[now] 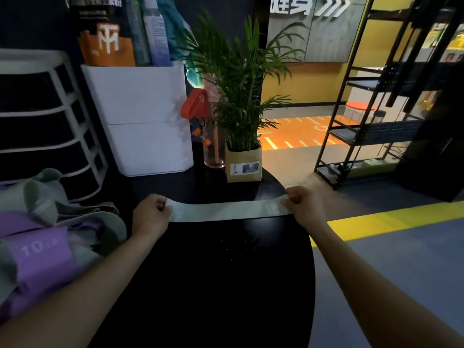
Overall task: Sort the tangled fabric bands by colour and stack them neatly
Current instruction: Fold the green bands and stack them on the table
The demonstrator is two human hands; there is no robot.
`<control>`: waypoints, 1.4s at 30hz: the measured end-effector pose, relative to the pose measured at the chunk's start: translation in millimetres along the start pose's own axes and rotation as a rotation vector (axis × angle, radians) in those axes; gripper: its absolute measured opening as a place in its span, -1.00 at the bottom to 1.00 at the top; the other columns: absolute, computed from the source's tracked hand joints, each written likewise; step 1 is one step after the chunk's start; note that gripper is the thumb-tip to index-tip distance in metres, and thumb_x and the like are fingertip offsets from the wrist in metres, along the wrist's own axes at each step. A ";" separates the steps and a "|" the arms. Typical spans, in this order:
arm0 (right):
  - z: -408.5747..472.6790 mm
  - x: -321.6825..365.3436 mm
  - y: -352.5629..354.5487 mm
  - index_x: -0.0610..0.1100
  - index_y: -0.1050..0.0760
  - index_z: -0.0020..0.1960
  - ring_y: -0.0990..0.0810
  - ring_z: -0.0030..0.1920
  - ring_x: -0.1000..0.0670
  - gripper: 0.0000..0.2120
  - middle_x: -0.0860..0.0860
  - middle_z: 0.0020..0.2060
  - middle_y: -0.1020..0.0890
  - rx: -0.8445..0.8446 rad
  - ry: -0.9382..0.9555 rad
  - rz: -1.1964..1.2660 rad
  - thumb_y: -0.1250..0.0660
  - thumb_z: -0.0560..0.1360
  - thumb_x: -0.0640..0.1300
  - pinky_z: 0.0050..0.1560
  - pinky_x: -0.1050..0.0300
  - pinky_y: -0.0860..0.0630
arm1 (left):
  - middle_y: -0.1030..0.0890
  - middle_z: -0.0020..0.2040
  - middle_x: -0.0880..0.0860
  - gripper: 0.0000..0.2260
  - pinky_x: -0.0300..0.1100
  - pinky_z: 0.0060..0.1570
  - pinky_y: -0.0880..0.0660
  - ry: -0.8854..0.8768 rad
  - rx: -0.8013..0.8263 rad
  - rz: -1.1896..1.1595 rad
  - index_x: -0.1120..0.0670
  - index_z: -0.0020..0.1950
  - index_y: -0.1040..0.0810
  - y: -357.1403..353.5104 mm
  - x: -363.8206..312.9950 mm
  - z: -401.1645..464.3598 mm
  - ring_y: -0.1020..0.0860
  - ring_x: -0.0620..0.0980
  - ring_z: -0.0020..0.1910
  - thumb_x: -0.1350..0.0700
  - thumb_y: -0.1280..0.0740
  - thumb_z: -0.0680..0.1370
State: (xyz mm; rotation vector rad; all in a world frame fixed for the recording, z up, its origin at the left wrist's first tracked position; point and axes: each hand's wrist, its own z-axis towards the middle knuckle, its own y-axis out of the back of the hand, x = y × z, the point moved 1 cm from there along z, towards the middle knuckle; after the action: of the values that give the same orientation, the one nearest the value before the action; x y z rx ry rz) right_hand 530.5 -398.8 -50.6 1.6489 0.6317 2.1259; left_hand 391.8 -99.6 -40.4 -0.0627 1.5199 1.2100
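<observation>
A pale green fabric band (226, 209) is stretched flat and level over the far part of the black table (213, 272). My left hand (150, 214) grips its left end and my right hand (301, 204) grips its right end, fingers curled round the fabric. At the left edge lies a tangled heap of bands: a purple band (42, 254) marked "10" in front, with pale green bands (45, 194) bunched behind and around it.
A white drawer unit (50, 121) and a white bin (145, 116) stand at the back left. A potted plant (242, 156) and a glass vase (213, 146) stand behind the stretched band. To the right, the table edge drops to a floor with a yellow stripe (389, 219).
</observation>
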 end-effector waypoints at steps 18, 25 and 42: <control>-38.7 83.7 -15.6 -0.16 -0.48 0.28 -0.48 0.24 -0.12 -0.62 -0.10 0.21 -0.53 0.258 0.211 -0.274 -0.39 0.47 -0.19 0.19 0.08 -0.41 | -0.45 0.16 0.12 -0.73 -0.04 0.19 -0.43 -0.226 0.042 0.106 0.12 0.15 -0.55 47.8 -8.9 -28.3 -0.51 0.13 0.12 0.28 -0.38 0.46; -92.9 170.1 -58.7 -0.19 -0.50 0.25 -0.54 0.17 -0.09 -0.64 -0.12 0.16 -0.59 0.330 0.336 -0.162 -0.40 0.46 -0.18 0.22 0.03 -0.46 | -0.49 0.15 0.11 -0.75 -0.01 0.14 -0.44 -0.328 -0.049 0.150 0.11 0.13 -0.54 125.3 -17.0 -56.3 -0.48 0.11 0.14 0.24 -0.38 0.46; -184.7 313.4 -171.6 -0.27 -0.54 0.14 -0.58 0.10 -0.14 -0.73 -0.18 0.06 -0.62 0.475 0.533 -0.007 -0.37 0.45 -0.28 0.11 0.08 -0.46 | -0.49 0.12 0.07 -0.84 -0.09 -0.01 -0.42 -0.167 -0.275 0.224 0.07 0.08 -0.57 284.8 92.9 -77.5 -0.48 0.08 0.12 0.19 -0.30 0.51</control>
State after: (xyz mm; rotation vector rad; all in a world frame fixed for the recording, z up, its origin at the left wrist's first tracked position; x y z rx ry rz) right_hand 278.9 -107.1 65.2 1.2534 1.3867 2.5646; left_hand 128.8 31.0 57.3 0.0270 1.2317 1.5592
